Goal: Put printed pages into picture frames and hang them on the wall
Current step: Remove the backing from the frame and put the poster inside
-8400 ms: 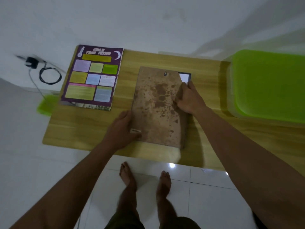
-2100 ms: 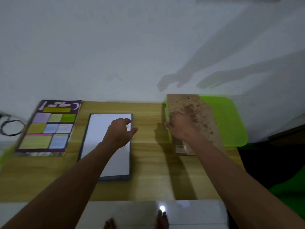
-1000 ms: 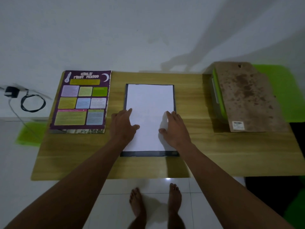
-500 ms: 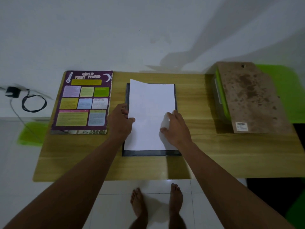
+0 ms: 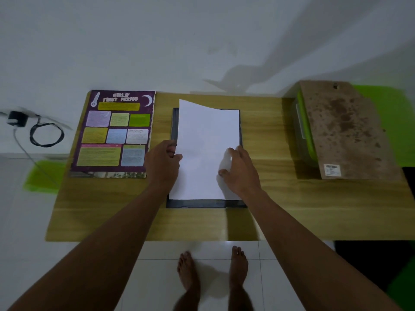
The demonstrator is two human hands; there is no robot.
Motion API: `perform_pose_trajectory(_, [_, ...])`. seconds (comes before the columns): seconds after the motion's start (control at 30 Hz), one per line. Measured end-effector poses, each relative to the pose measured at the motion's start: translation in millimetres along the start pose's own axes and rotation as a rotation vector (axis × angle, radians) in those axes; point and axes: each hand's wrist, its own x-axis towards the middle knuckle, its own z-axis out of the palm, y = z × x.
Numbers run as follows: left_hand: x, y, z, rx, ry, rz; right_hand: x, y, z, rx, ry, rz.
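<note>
Between thumb and curled fingers of the left hand (image 5: 164, 163) sits the left edge of the white sheet (image 5: 204, 135), lifted off the black picture frame (image 5: 202, 204) beneath; straight, spread fingers of the right hand (image 5: 241, 173) press its right side.

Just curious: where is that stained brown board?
The brown board lies far right in the head view, atop the green-lidded box at the right end of the table.
</note>
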Motion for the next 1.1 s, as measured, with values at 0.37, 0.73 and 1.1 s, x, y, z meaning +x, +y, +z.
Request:
perform_pose_trajectory(0.37, [8.9,2.8,-15.2,-0.115,-0.205,0.025,-1.2,-5.3,-6.6,0.097,0.029,0.028])
perform_pose_trajectory(0.73, [10.9,-2.6,-27.1,-0.401,-0.235,-0.190,2.2,-14.8,-14.7,0.260,0.072,0.095])
perform_pose_trajectory(1.1, [-3.7,40.7,-67.2,-0.425,-0.100,-0.040,0.4,-39.0,-56.5,0.520,0.216,0.153])
